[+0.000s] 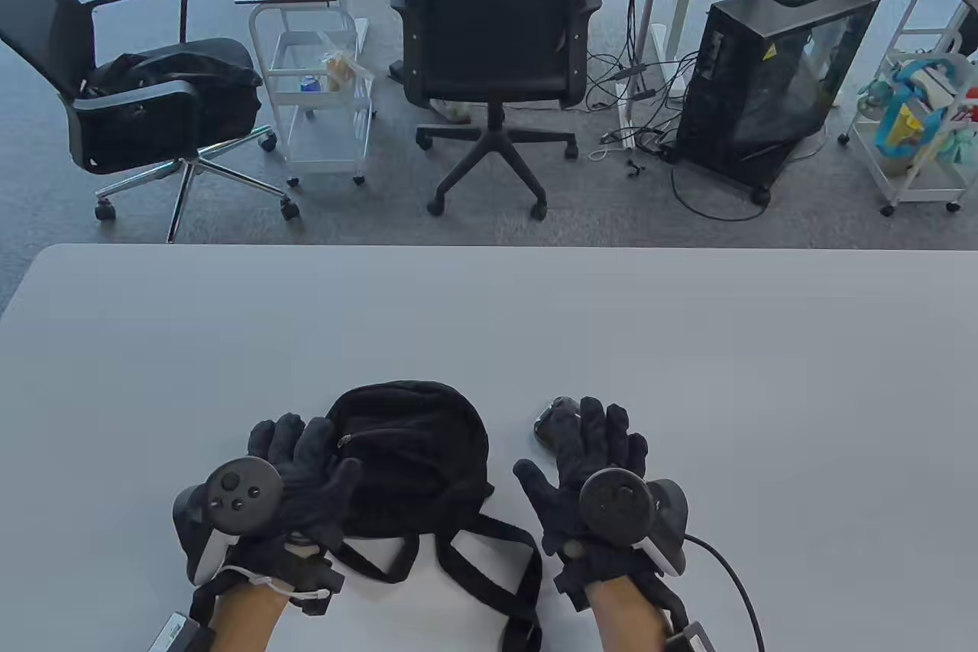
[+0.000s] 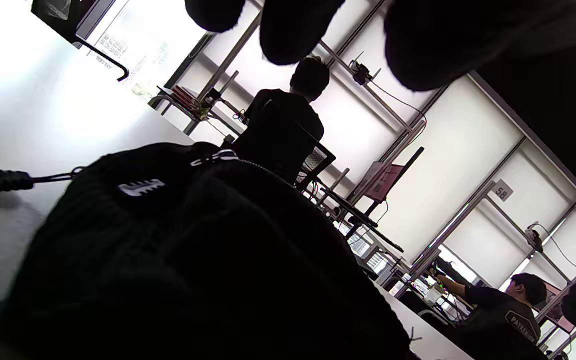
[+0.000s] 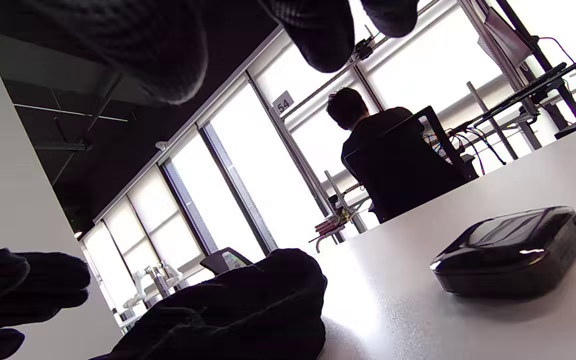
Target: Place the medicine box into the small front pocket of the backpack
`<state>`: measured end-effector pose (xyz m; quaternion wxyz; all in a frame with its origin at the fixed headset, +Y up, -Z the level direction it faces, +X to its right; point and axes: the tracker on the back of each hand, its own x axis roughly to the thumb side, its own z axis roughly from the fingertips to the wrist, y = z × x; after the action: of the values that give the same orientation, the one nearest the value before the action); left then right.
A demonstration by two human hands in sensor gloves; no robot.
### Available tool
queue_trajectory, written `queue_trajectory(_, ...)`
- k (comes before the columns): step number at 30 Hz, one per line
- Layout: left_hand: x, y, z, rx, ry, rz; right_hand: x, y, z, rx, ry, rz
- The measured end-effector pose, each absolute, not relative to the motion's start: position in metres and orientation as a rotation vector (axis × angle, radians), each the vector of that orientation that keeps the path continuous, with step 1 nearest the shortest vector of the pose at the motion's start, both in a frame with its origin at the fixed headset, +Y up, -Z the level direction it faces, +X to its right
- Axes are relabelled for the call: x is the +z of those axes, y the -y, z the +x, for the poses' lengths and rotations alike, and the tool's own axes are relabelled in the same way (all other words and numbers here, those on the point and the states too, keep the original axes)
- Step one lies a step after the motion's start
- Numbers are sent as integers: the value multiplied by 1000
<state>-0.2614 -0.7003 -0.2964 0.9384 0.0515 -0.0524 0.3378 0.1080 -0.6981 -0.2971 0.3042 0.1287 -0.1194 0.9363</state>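
Office chairs, a trolley and a computer tower stand beyond the far edge of your pale table point(image 1: 489, 316), and all the action sits close to the near edge. Your left hand point(image 1: 302, 465) rests on the left side of the backpack point(image 1: 416, 453), fingers spread, gripping nothing that I can make out. The front pocket zip point(image 1: 348, 440) looks closed, so opening it is yet to come. Your right hand point(image 1: 592, 453) hovers flat and open over the medicine box point(image 3: 510, 252), which lies on the table just right of the backpack; whether you touch it, I can't tell. It's a small dark case, glossy, with rounded corners. I'd say you're right at the start: nothing lifted, nothing packed.
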Motion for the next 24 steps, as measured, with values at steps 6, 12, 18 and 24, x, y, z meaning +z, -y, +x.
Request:
queue_trajectory(6,-296,701,-260,700,112,104,-296,698,108,2466,313,344)
queue_trajectory(12,-295,700,-261,709,110,110,-297,700,105,2460,285,352)
queue_trajectory(18,-296,699,-261,716,103,106,-297,701,106,2463,274,345)
queue_trajectory(24,-296,700,-262,727,96,105,-297,701,106,2462,272,349)
